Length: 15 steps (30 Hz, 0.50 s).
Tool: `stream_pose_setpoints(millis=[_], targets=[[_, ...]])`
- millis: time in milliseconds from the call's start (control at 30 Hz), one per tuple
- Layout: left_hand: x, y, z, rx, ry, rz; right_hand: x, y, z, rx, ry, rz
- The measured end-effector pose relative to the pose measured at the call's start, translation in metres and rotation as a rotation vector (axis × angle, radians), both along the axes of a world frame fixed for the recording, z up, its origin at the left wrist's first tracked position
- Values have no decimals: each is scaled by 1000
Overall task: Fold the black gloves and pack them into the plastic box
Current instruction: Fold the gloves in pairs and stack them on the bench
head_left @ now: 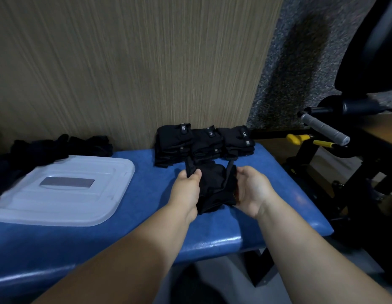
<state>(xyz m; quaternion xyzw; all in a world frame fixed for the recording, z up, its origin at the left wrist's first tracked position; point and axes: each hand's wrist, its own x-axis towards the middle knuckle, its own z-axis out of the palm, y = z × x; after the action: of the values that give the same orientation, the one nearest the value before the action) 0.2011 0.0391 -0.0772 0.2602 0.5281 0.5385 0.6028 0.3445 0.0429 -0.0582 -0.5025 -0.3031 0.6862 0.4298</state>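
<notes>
Black glove (214, 185) lies on the blue padded table (146, 172), held between both hands. The left hand (187, 183) pinches its upper left edge with fingers (196, 174) clamped together; the right hand (253, 189) curls its fingers round the right side. Folded gloves (203, 143) are stacked just behind, against the wall. The lidded plastic box (63, 189) sits well to the left, with loose gloves (59, 145) behind it.

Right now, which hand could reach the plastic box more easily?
Probably the left hand. The plastic box sits on its side of the blue bench, while the right hand is on the far side of the black glove both hands hold.
</notes>
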Motion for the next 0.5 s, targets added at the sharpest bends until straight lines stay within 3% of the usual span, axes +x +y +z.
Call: stream_pose_setpoints(millis=[267,500], targets=[[8,-1,6,4,0,-8,-4,-6,6,92,-204,7],[16,4,3,13,86,-9,-5,-1,4,229,-399,-129]])
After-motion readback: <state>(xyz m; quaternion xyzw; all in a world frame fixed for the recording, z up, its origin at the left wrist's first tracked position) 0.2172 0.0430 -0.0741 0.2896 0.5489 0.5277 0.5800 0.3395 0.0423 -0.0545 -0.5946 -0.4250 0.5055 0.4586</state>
